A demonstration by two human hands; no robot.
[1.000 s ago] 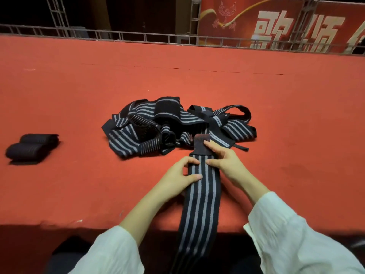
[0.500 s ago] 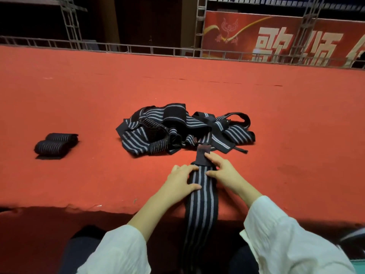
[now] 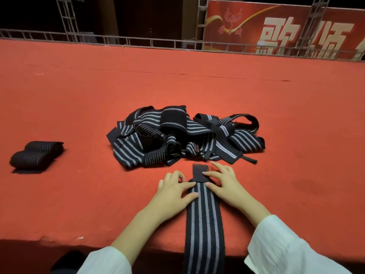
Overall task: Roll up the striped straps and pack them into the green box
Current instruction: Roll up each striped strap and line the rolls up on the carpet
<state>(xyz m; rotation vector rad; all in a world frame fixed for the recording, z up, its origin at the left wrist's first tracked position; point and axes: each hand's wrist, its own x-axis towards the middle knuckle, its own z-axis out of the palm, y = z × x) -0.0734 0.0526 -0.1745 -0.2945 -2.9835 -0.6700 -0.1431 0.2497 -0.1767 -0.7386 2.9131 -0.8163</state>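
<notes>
Fingers (image 3: pixel 188 184) of both hands: released, gripping nothing, laid on top of a long flat black elastic strap with grey lengthwise stripes (image 3: pixel 204 224). On my left hand (image 3: pixel 173 192), index tip and thumb tip press the strap's left edge. On my right hand (image 3: pixel 225 184), the index tip rests on a plain dark fastening tab (image 3: pixel 198 170), the thumb on the strap's right edge.

Item 1, the strap: unrolled, straight under my fingers, running back toward me and hanging over the near edge of the red felt-covered counter (image 3: pixel 88 99). The tab is its far end, lying flat.

Item 2: loose tangled heap of black-and-grey striped straps (image 3: pixel 177 139), just beyond the tab, apart from my fingers.

Item 3: two rolled black straps (image 3: pixel 33 157), side by side and touching, well off to the left of my fingers.

Item 4: loose white sleeves (image 3: pixel 286 252), one on each forearm, nearer me than the fingers.
</notes>
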